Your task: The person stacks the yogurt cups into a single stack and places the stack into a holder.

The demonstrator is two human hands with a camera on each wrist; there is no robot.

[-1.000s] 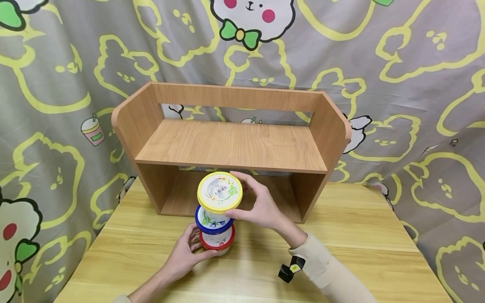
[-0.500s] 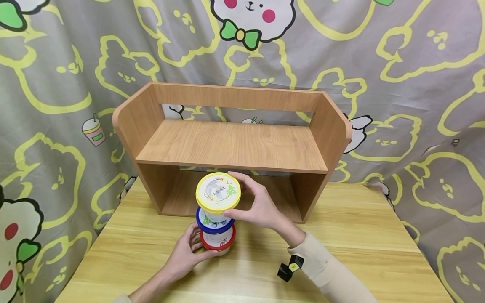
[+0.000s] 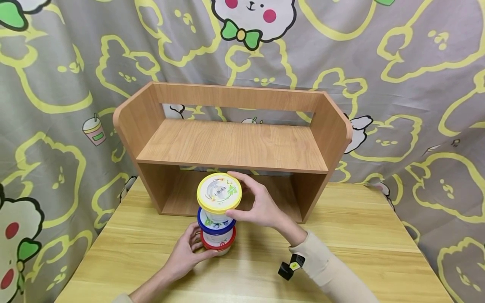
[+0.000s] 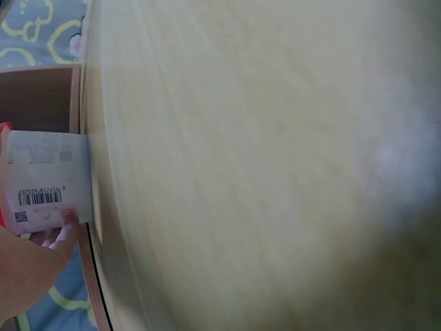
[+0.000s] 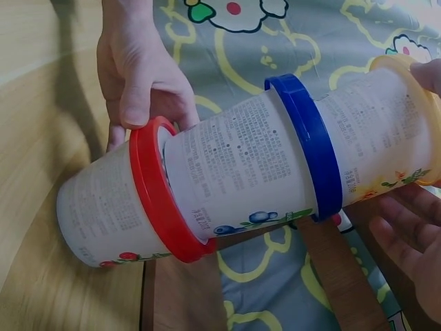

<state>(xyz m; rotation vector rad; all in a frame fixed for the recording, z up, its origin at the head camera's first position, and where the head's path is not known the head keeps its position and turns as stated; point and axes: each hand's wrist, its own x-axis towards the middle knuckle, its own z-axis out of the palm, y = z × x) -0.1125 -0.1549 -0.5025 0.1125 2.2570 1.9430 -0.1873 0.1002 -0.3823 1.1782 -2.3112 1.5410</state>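
Note:
Three white paper tubs stand stacked on the table in the head view. At the bottom is the red-lidded tub (image 3: pixel 222 249), gripped at its side by my left hand (image 3: pixel 183 256). The blue-lidded tub (image 3: pixel 216 226) sits in the middle, with berries printed on its wall in the right wrist view. On top rests the yellow-lidded tub (image 3: pixel 219 192); my right hand (image 3: pixel 259 207) holds it around the lid with thumb and fingers. A barcode shows on the lowest tub (image 4: pixel 48 179) in the left wrist view. Part of the left fingers is hidden behind the stack.
Behind the stack stands a two-level wooden shelf (image 3: pixel 231 145), its lower compartment directly behind the tubs. The wooden table (image 3: pixel 360 235) extends to both sides. A patterned curtain (image 3: pixel 413 139) hangs around the back. A small black device (image 3: pixel 291 267) is at the right cuff.
The blue-lidded tub has shifted very slightly to the right, and the yellow lid has moved a touch left and back. Both hands keep their holds.

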